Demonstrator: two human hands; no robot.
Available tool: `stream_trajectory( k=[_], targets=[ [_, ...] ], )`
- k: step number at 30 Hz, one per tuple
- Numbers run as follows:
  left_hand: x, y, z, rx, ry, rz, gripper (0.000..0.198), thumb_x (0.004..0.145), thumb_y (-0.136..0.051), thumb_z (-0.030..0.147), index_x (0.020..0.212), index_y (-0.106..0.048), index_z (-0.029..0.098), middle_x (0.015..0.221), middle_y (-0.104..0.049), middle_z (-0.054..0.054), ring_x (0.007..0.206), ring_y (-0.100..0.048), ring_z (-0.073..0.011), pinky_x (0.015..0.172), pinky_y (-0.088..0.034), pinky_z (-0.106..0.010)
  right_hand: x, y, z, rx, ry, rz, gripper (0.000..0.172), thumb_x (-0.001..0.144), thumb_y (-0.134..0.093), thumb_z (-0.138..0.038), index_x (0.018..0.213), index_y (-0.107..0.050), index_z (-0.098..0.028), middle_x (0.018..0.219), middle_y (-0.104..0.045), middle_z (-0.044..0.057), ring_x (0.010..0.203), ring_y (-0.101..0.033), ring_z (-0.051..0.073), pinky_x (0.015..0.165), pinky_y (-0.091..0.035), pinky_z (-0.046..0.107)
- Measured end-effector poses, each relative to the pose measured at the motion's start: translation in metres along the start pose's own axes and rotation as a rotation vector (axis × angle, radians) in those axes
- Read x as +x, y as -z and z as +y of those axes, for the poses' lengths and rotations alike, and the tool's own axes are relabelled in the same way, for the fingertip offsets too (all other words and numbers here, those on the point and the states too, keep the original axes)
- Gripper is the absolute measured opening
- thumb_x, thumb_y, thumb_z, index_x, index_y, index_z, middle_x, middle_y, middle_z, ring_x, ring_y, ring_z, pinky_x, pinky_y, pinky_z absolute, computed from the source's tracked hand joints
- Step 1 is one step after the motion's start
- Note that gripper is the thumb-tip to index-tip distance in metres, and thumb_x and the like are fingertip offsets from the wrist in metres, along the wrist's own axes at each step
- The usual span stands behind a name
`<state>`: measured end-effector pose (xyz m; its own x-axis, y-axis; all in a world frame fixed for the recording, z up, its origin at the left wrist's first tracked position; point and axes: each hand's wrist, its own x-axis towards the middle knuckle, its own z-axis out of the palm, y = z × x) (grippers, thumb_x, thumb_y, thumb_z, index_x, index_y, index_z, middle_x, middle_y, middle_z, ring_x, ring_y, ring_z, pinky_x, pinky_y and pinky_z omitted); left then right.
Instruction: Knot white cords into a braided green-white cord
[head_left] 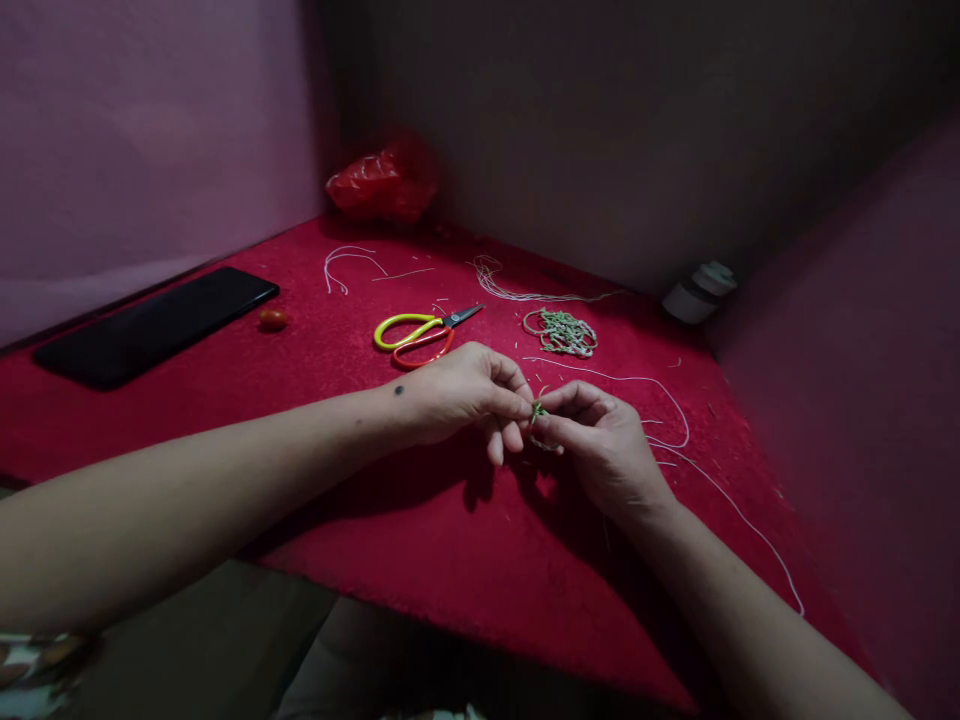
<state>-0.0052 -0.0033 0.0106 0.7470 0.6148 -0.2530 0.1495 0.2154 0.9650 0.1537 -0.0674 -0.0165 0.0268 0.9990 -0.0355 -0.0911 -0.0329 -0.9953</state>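
Note:
Over the red tabletop, my left hand [472,390] pinches one side of a small loop of knotted green cord [539,411] between thumb and forefinger. From the other side, the thumb and forefinger of my right hand [604,440] close on the same loop. Part of it curves down below the fingertips, and the fingers hide the rest. Beyond the hands lies a tangled pile of green and white knotted cords [566,332]. Scissors [427,335] with one yellow and one red handle rest behind my left hand, blades pointing right.
Loose white thread [739,505] curves across the table [420,540] on the right. A thread bundle [517,292] lies farther back. At left are a black phone [157,325] and a small orange-red oval item [273,319]. A red plastic bag [382,182] and a white container [697,293] stand near the walls.

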Motion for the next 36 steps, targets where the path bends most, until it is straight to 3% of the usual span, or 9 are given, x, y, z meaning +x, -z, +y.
stream_trajectory(
  k=[14,26,36],
  targets=[
    [0.001,-0.005,-0.004,0.003,-0.036,0.128,0.002,0.071,-0.056,0.012,0.072,-0.057,0.011,0.05,-0.061,-0.002,0.033,-0.052,-0.0101,0.034,-0.039,-0.019,0.0,-0.002,0.0,-0.043,0.043,0.035,0.016,0.068,-0.07,-0.027,0.079,-0.061,-0.018,0.066,-0.062,-0.001,0.056,-0.051,0.008,0.053,-0.039,0.021],
    [0.003,-0.007,-0.007,-0.191,-0.051,0.085,0.004,0.072,-0.055,0.007,0.07,-0.058,0.008,0.054,-0.062,-0.004,0.04,-0.057,-0.0108,0.043,-0.046,-0.02,0.0,-0.005,-0.003,-0.09,0.122,0.046,0.009,0.073,-0.064,-0.023,0.081,-0.06,-0.019,0.072,-0.063,-0.002,0.06,-0.055,0.008,0.056,-0.041,0.019],
    [0.002,-0.011,-0.007,-0.138,-0.105,0.107,0.003,0.073,-0.057,0.01,0.071,-0.057,0.009,0.054,-0.063,-0.004,0.04,-0.057,-0.0114,0.041,-0.044,-0.019,-0.001,-0.004,0.0,-0.071,0.127,0.097,0.011,0.072,-0.065,-0.024,0.08,-0.063,-0.017,0.068,-0.063,-0.002,0.057,-0.055,0.006,0.054,-0.043,0.017]
  ],
)
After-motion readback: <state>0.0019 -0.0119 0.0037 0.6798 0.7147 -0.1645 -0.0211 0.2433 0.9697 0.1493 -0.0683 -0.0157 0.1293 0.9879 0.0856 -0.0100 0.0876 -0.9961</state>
